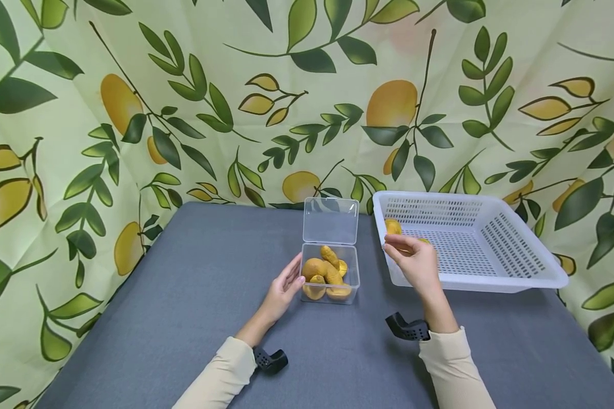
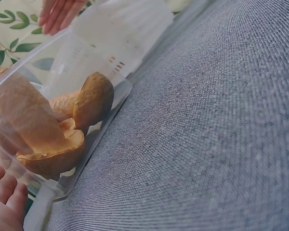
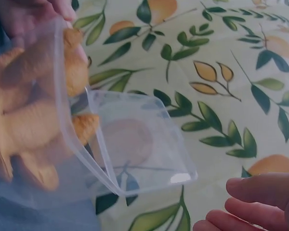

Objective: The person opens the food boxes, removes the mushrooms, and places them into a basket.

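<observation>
A clear plastic box (image 1: pixel 355 292) holds several brown-yellow mushrooms (image 1: pixel 314 267), with its hinged lid (image 1: pixel 330 221) standing up at the back. My left hand (image 1: pixel 281 289) rests against the box's left side, fingers fairly straight and thumb at the front left corner. In the left wrist view the mushrooms (image 2: pixel 94 98) show through the box wall. My right hand (image 1: pixel 414 261) is over the left rim of a white basket (image 1: pixel 517 281). Nothing shows between its loosely bent fingers in the right wrist view, where its thumb (image 3: pixel 260 187) stands apart from them.
Inside the basket's left end lies a yellowish mushroom (image 1: pixel 393 226), and another yellow piece shows partly behind my right hand. The box and basket stand side by side on a grey cloth-covered table (image 1: pixel 210 255). A leaf-patterned curtain (image 1: pixel 266 113) rises behind the table.
</observation>
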Demonstrator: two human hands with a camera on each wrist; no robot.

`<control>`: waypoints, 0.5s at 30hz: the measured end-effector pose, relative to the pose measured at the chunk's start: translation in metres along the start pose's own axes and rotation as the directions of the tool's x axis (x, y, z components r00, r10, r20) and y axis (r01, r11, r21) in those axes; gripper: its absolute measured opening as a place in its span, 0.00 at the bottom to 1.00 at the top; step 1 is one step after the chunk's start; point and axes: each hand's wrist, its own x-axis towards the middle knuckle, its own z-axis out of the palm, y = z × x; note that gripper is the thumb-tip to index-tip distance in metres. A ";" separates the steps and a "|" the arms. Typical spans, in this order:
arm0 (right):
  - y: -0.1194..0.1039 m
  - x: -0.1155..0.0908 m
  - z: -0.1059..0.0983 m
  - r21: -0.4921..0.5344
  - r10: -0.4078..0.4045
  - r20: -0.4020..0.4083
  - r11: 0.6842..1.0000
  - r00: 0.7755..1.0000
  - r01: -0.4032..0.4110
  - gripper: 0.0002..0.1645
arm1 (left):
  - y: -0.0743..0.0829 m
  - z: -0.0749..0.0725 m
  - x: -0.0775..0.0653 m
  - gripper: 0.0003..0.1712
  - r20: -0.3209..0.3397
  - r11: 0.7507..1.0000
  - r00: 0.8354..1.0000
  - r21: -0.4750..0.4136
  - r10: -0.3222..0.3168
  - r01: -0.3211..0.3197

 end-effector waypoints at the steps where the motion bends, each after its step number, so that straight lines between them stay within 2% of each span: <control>1: 0.000 0.000 0.002 -0.006 -0.004 0.012 1.000 1.000 0.004 0.17 | 0.000 0.000 0.000 0.33 0.001 1.000 1.000 -0.001 -0.003 0.003; 9: -0.001 -0.006 0.023 -0.042 -0.048 0.110 0.998 0.993 0.053 0.17 | 0.001 0.000 -0.001 0.33 0.002 1.000 1.000 0.013 -0.022 0.022; 15: -0.003 -0.012 0.038 -0.007 -0.089 0.182 0.996 0.979 0.092 0.16 | 0.002 0.000 -0.001 0.34 -0.002 1.000 1.000 0.013 -0.029 0.029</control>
